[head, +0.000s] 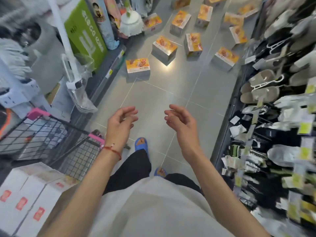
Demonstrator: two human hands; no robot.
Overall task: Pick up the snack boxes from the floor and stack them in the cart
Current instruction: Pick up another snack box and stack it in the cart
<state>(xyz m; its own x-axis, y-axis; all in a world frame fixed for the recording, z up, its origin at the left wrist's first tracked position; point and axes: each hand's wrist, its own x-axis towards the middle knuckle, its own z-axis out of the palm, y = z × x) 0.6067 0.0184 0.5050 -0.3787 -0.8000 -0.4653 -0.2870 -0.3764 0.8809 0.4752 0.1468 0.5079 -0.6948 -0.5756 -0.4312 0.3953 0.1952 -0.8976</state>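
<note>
Currently the left hand (122,120) and right hand (179,120) hold nothing — both hover side by side, fingers loosely curled, palms facing. The nearest snack box (137,67) sits well ahead on the floor (153,98), with more scattered beyond; the cart (42,129) stands at left. The likely risk is a step forward kicking one, or a loose grab dropping it.

You see a bright aisle, evenly lit from overhead, with only soft, short shadows beside the snack boxes (164,48). One hard glare spot (168,67) burns on the glossy grey floor (153,100) at the near corner of a middle box. Motion blur smears your view, worst on the right shelf rack (282,134) and at the far left. Wide-angle bending curves both edges. Your left hand (119,122) and right hand (181,120) look fairly sharp.
</note>
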